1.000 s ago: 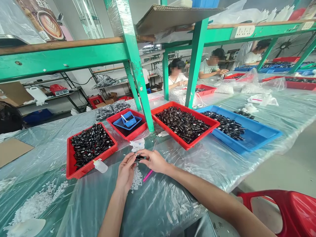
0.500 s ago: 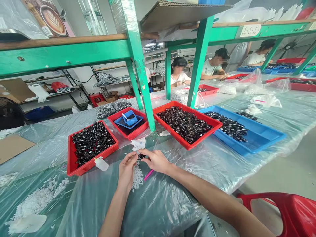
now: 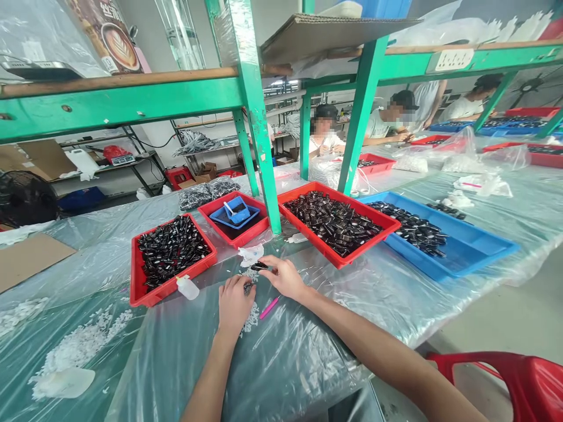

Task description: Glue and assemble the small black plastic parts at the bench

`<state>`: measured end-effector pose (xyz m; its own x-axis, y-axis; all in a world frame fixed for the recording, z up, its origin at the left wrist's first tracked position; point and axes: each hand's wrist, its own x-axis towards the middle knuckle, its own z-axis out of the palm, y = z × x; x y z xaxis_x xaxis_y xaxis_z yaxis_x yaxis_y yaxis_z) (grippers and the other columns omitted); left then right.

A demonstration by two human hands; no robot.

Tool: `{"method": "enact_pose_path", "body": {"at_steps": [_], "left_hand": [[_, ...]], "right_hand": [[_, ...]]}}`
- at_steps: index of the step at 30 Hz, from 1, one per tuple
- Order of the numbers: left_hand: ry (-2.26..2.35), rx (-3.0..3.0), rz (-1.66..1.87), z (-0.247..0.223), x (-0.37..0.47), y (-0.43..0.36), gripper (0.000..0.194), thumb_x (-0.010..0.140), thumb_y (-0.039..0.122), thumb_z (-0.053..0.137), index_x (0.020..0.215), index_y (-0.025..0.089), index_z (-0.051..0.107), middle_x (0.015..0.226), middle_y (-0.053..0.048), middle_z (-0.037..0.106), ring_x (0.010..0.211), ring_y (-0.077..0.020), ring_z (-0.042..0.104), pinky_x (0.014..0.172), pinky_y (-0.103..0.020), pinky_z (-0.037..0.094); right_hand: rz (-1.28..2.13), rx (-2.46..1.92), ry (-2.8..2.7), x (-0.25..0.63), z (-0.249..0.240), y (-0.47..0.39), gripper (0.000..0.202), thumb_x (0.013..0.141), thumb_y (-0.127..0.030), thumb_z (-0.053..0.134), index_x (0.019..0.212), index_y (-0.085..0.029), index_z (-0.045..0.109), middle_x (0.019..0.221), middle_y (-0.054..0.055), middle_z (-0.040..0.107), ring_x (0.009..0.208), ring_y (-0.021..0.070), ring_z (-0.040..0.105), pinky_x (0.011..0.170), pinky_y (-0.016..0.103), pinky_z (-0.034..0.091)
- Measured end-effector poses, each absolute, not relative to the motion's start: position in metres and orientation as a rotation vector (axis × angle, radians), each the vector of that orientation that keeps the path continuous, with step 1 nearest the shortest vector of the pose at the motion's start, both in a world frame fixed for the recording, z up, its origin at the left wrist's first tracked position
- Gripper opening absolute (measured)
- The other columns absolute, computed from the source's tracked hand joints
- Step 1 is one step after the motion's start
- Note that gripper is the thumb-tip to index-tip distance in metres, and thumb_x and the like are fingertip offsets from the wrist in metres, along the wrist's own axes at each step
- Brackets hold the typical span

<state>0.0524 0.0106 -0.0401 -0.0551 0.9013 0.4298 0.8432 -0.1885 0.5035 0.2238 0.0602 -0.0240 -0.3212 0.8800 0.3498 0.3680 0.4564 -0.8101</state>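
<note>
Between the thumb and fingers of my right hand (image 3: pixel 285 278) is a small glossy black part (image 3: pixel 258 266), too small to name more closely. My left hand (image 3: pixel 235 302) is curled lower and to the left, its fingers closed on a small dark piece (image 3: pixel 248 288), mostly hidden. Small white plastic bits (image 3: pixel 251 319) lie on the sheeted table beside and beneath my hands. A pink pen-like tool (image 3: pixel 269 308) rests just right of them. Behind my fingers lies a crumpled white wipe (image 3: pixel 250 254).
Black parts fill a red tray (image 3: pixel 137 280) at left and another red tray (image 3: pixel 338 261) at right, which overlaps a blue tray (image 3: pixel 479 249). A small bottle (image 3: pixel 188 288) touches the left tray. A green post (image 3: pixel 266 170) rises ahead. Several people work across the table.
My hands have come apart from each other. The right one now holds the black part up and away; the left has dropped lower with its fingers curled. The view has shifted slightly.
</note>
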Motion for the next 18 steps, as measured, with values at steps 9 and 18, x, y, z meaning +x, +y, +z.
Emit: {"method": "enact_pose_path", "body": {"at_steps": [9,18], "left_hand": [[2.017,2.262,0.886,-0.041,0.057,0.013,0.016,0.085,0.019,0.056,0.081,0.024,0.070,0.089,-0.009,0.068,0.091,-0.0295,0.058,0.081,-0.038,0.035],[1.942,2.273,0.853,-0.035,0.064,0.012,0.016,0.087,0.015,0.054,0.085,0.022,0.068,0.094,-0.011,0.067,0.096,-0.0291,0.055,0.084,-0.040,0.033]], "right_hand": [[0.813,-1.022,-1.908,0.222,-0.021,0.057,0.025,0.089,-0.030,0.062,0.113,-0.024,0.065,0.114,0.002,0.072,0.090,0.0182,0.069,0.073,0.027,0.052],[0.802,-0.992,-1.870,0.220,-0.033,0.062,0.028,0.087,-0.034,0.060,0.113,-0.023,0.066,0.111,0.003,0.072,0.072,0.0155,0.065,0.067,0.028,0.053]]}}
